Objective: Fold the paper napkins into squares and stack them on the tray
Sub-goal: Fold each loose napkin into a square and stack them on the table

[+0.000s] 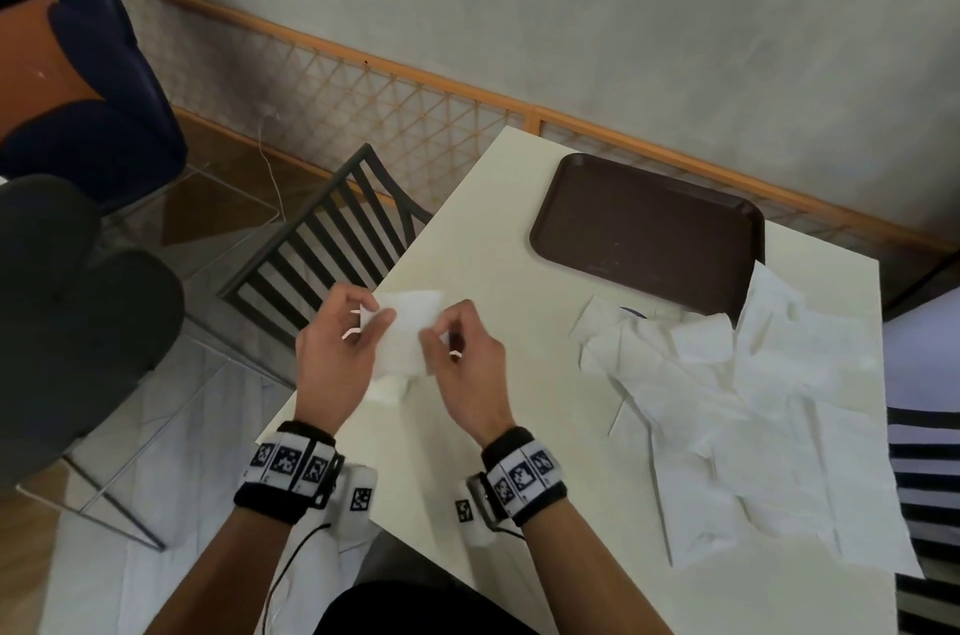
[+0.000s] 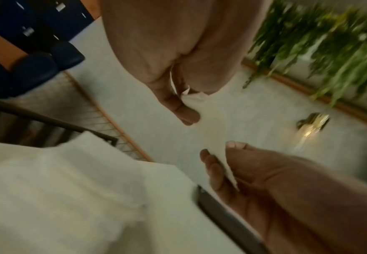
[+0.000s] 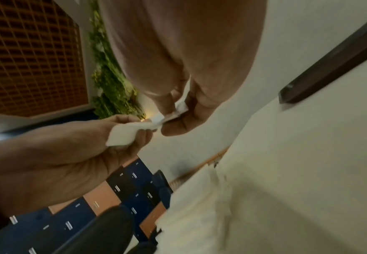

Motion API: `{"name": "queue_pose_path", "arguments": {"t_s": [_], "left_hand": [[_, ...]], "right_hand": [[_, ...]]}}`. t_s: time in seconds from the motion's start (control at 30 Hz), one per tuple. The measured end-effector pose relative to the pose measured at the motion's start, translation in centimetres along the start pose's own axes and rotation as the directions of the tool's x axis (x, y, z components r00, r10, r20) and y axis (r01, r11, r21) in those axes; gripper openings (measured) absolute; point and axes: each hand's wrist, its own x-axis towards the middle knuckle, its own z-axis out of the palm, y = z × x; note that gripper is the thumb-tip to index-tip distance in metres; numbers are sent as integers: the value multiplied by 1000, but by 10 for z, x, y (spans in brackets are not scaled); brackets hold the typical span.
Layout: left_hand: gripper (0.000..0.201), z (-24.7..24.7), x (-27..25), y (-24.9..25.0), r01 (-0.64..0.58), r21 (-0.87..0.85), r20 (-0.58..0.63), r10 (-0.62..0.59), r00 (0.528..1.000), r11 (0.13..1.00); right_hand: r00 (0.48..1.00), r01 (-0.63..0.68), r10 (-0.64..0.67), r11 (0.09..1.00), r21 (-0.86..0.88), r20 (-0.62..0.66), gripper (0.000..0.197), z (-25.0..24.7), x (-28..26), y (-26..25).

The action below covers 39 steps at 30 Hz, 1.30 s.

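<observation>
Up above the near left part of the table [image 1: 519, 219], both hands held one white napkin [image 1: 408, 333] between them. The left hand [image 1: 337, 354] pinched its left edge, thumb on top and fingers curled beneath; the left wrist view showed that thumb [image 2: 184, 110] pressing the paper against the fingers. The right hand [image 1: 462, 364] pinched the right edge in the same way, fingertips bunched on the paper; from the right wrist view a small folded corner stuck out between its thumb and forefinger. The napkin looked partly folded, with a loose flap hanging down between the wrists, clear of the tabletop. Farther off on the table sat the dark brown tray [image 1: 644, 239], with nothing visible on it. Just beside its near right corner, and overlapping that edge, lay a loose pile [image 1: 753, 416] of unfolded white napkins, spread toward the table's right side. A black slatted chair [image 1: 332, 239] stood at the table's left edge. Banded wrist straps with printed markers wrapped both wrists.
</observation>
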Motion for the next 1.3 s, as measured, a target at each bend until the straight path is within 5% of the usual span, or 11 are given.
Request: {"name": "queue_pose_path", "arguments": {"t_s": [0.13,0.27,0.4,0.47,0.57,0.63,0.8,1.0,1.13,1.3], "left_hand": [[15,5,29,-69,90,327,0,-96,995,941],[36,23,32,-112,171,512,122,-268,956,842],[41,27,20,-103,107,602,87,-198,976,791],[41,29,7,-88,57,574,69,-117,991,817],[36,36,-16,-69,-46,458,105,-3,994,888],[30,44,-31,-60,-104,359,165,46,985,928],[16,76,-63,-26,-78,65,387,47,921,995],[14,112,-76,9,97,-93,531,-33,847,991],[56,130,-70,23,314,-143,562,-184,806,939],[60,150,-67,37,516,-207,628,-291,722,831]], "right_hand": [[990,-96,106,990,-104,97,13,41,23,31],[953,-132,202,948,-289,225,29,41,31,47],[983,-104,160,886,-451,87,28,-17,28,51],[985,-150,167,749,-645,-35,36,-66,25,59],[939,-305,269,371,-877,-213,75,-137,11,78],[893,-387,349,272,-881,-284,77,-170,-2,95],[902,-415,317,454,-788,-293,14,-209,-21,106],[948,-268,215,937,-225,-233,18,-204,-37,52],[938,-214,252,961,175,-239,22,-201,-48,33],[886,-368,397,917,155,-241,18,-205,-50,57]]}}
